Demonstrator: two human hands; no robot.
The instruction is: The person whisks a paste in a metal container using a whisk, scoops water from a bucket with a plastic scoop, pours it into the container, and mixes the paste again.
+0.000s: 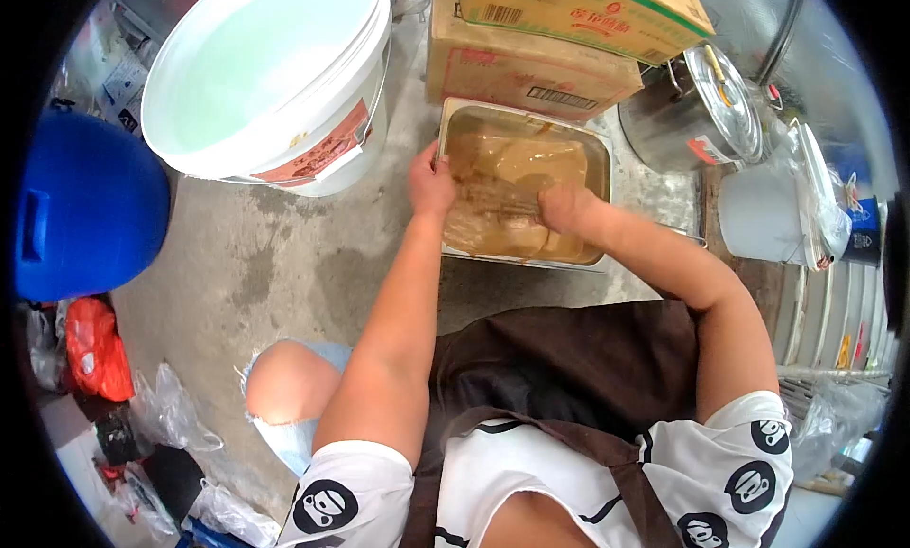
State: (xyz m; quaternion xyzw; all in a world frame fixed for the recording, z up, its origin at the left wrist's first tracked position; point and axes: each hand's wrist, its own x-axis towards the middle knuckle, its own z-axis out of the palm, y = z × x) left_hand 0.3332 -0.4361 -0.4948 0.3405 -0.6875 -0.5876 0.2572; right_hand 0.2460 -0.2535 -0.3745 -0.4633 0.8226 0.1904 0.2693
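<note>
A deep rectangular metal pan (609, 159) stands on the floor with thick brown batter-like liquid (531, 155) in it. Its left rim is gripped by my left hand (433, 183), thumb on top. Inside the pan, low over the liquid, my right hand (569, 210) is closed around a whisk (498, 199). The whisk's wires point left and are smeared by motion, partly sunk in the liquid. Brown streaks coat the pan's inner walls.
Cardboard boxes (531, 69) are stacked right behind the pan. A large white bucket (355, 102) of clear liquid stands at upper left, a blue barrel (90, 202) far left. On the right are a lidded steel pot (664, 121) and a white tub (763, 211). Plastic bags (175, 411) lie lower left.
</note>
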